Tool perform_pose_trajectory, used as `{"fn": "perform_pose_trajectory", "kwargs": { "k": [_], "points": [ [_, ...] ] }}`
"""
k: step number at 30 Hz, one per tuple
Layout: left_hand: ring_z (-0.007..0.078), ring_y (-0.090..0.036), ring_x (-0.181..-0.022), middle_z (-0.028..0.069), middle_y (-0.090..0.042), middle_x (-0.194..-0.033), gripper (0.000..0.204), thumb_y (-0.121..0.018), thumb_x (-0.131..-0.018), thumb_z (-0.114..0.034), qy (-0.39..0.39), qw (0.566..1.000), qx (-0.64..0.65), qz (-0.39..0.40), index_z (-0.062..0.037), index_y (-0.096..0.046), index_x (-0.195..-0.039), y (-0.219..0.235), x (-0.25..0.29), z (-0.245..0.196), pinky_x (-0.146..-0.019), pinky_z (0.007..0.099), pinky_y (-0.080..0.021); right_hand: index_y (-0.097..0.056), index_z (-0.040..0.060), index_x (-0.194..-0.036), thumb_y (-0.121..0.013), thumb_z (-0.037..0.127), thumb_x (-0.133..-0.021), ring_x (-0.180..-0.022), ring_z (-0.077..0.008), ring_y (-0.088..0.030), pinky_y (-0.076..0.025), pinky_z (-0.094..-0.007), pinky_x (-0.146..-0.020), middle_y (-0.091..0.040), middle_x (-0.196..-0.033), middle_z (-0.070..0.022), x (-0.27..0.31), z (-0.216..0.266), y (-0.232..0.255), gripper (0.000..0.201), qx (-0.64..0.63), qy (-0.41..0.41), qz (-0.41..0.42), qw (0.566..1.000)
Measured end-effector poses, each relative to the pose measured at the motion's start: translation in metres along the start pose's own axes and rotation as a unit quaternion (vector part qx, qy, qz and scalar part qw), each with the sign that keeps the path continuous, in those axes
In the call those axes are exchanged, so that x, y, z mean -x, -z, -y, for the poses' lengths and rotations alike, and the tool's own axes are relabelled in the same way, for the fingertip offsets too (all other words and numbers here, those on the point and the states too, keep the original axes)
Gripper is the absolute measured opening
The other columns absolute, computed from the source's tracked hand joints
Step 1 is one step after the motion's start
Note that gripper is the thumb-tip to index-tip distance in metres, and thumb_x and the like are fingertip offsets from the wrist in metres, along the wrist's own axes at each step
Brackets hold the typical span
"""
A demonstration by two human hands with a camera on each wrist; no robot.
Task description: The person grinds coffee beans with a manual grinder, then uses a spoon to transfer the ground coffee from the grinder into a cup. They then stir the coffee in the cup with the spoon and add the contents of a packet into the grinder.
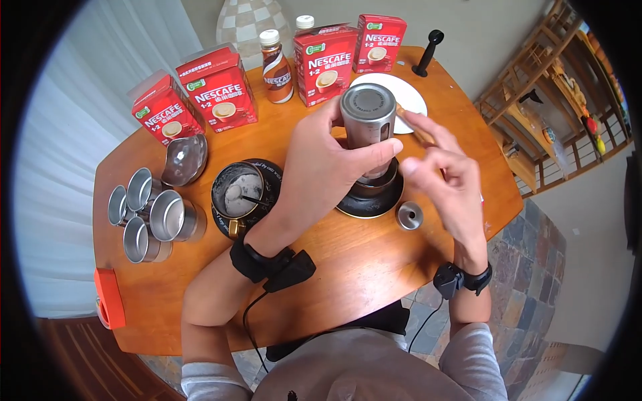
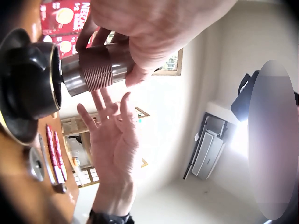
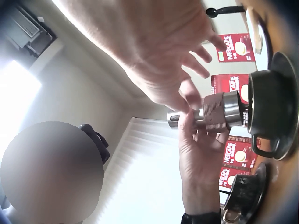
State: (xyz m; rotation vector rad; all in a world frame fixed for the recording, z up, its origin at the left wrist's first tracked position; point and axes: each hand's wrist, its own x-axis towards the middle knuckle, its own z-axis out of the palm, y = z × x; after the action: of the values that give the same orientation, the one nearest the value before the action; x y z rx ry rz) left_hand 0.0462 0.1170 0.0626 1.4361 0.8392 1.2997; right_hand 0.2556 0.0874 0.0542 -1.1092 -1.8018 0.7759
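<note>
My left hand (image 1: 317, 164) grips a steel cylinder with a brown ribbed band (image 2: 97, 69), which looks like a hand coffee grinder. Lettering rings its upper end, and a dark slot shows in its side. The lower end points down into the mouth of a black cup (image 3: 264, 100) on a black saucer (image 1: 361, 208). Beside the cylinder, my right hand (image 1: 449, 177) is raised, its fingers loosely bent and nothing in them. A small round metal piece with a central hole (image 1: 410, 216) lies on the table near the right hand.
Red Nescafe boxes (image 1: 224, 97) and a bottle (image 1: 276, 73) line the back. Left stand several steel cups (image 1: 172, 215), a glass bowl (image 1: 185, 160) and a black cup of whitish powder (image 1: 237, 190). A white plate (image 1: 414, 100) and black round-ended tool (image 1: 428, 57) are behind the hands.
</note>
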Motion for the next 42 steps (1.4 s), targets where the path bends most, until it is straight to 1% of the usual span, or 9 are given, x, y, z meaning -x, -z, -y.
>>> {"fn": "perform_pose_trajectory", "kwargs": {
  "k": [4, 9, 12, 17, 20, 24, 37, 40, 42],
  "points": [
    [0.0121, -0.07, -0.094, 0.008, -0.073, -0.107, 0.044, -0.086, -0.083, -0.012, 0.007, 1.0, 0.019, 0.003, 0.002, -0.068, -0.122, -0.001, 0.0, 0.004, -0.08, 0.0291, -0.06, -0.076, 0.008, -0.083, -0.084, 0.017, -0.087, -0.153, -0.035, -0.039, -0.025, -0.0506, -0.127, -0.046, -0.163, -0.0166, -0.001, 0.006, -0.012, 0.013, -0.006, -0.045, 0.037, 0.998],
    [0.0121, -0.07, -0.094, 0.008, -0.073, -0.107, 0.045, -0.086, -0.083, -0.012, -0.002, 1.0, -0.007, -0.01, 0.0025, -0.068, -0.122, 0.004, -0.002, 0.004, -0.081, 0.0296, -0.059, -0.078, 0.0076, -0.09, -0.083, 0.017, -0.087, -0.153, -0.0371, -0.038, -0.027, -0.0501, -0.126, -0.049, -0.161, -0.0195, -0.001, -0.002, 0.003, 0.011, 0.008, 0.033, -0.016, 0.999],
    [0.0119, -0.07, -0.094, 0.0082, -0.073, -0.107, 0.046, -0.086, -0.083, -0.013, -0.021, 1.0, -0.005, -0.011, 0.0029, -0.068, -0.121, -0.001, -0.001, 0.007, -0.081, 0.0296, -0.059, -0.069, 0.0053, -0.073, -0.081, 0.014, -0.087, -0.151, -0.0347, -0.041, -0.027, -0.0508, -0.125, -0.056, -0.156, -0.0183, -0.001, 0.005, -0.016, 0.02, 0.039, -0.013, -0.007, 0.999],
    [0.0115, -0.069, -0.094, 0.008, -0.074, -0.106, 0.046, -0.086, -0.083, -0.014, 0.011, 1.0, 0.013, -0.008, 0.0025, -0.068, -0.121, 0.003, -0.001, 0.004, -0.081, 0.0291, -0.059, -0.076, 0.0075, -0.083, -0.081, 0.014, -0.087, -0.153, -0.0371, -0.039, -0.027, -0.0511, -0.126, -0.051, -0.161, -0.0177, -0.002, -0.017, 0.0, 0.01, -0.01, 0.042, -0.013, 0.999],
    [0.0115, -0.069, -0.094, 0.0078, -0.074, -0.106, 0.045, -0.087, -0.083, -0.014, -0.011, 1.0, 0.007, -0.008, 0.0022, -0.068, -0.121, 0.0, -0.002, 0.007, -0.081, 0.0288, -0.059, -0.07, 0.0058, -0.074, -0.081, 0.014, -0.088, -0.152, -0.0349, -0.04, -0.026, -0.0517, -0.126, -0.054, -0.158, -0.0165, 0.0, 0.006, -0.014, 0.019, 0.04, -0.013, -0.001, 0.999],
    [0.0118, -0.07, -0.093, 0.0074, -0.073, -0.104, 0.045, -0.086, -0.083, -0.013, 0.009, 1.0, -0.002, -0.006, 0.0021, -0.068, -0.121, 0.003, -0.001, 0.004, -0.079, 0.0287, -0.059, -0.078, 0.0084, -0.086, -0.083, 0.017, -0.086, -0.155, -0.0363, -0.037, -0.025, -0.0504, -0.127, -0.049, -0.161, -0.0161, -0.002, -0.009, 0.003, 0.01, -0.009, 0.024, 0.004, 1.0],
    [0.0118, -0.071, -0.09, 0.0068, -0.072, -0.102, 0.045, -0.087, -0.083, -0.011, 0.007, 0.999, 0.037, -0.009, 0.0023, -0.067, -0.12, -0.001, 0.002, 0.0, -0.074, 0.0281, -0.06, -0.061, 0.0044, -0.069, -0.08, 0.013, -0.09, -0.142, -0.0293, -0.051, -0.033, -0.0479, -0.121, -0.061, -0.151, -0.0169, -0.001, -0.001, 0.0, 0.03, -0.048, -0.002, -0.076, 0.996],
    [0.0128, -0.071, -0.094, 0.0072, -0.073, -0.107, 0.047, -0.087, -0.084, -0.011, -0.002, 1.0, -0.012, -0.008, 0.0024, -0.066, -0.123, 0.003, -0.002, 0.008, -0.079, 0.0298, -0.06, -0.068, 0.0047, -0.096, -0.08, 0.016, -0.091, -0.139, -0.0299, -0.054, -0.036, -0.0483, -0.119, -0.061, -0.15, -0.0166, -0.004, 0.007, -0.003, 0.018, -0.047, 0.038, -0.148, 0.987],
    [0.0143, -0.071, -0.104, 0.0083, -0.072, -0.117, 0.05, -0.086, -0.086, -0.009, 0.003, 0.999, -0.048, 0.003, 0.0032, -0.063, -0.13, 0.003, -0.001, 0.008, -0.09, 0.0315, -0.061, -0.073, 0.0053, -0.123, -0.079, 0.019, -0.093, -0.138, -0.0308, -0.056, -0.039, -0.049, -0.117, -0.061, -0.149, -0.0163, -0.006, 0.018, -0.006, 0.034, -0.013, 0.085, -0.198, 0.976]
  ]
}}
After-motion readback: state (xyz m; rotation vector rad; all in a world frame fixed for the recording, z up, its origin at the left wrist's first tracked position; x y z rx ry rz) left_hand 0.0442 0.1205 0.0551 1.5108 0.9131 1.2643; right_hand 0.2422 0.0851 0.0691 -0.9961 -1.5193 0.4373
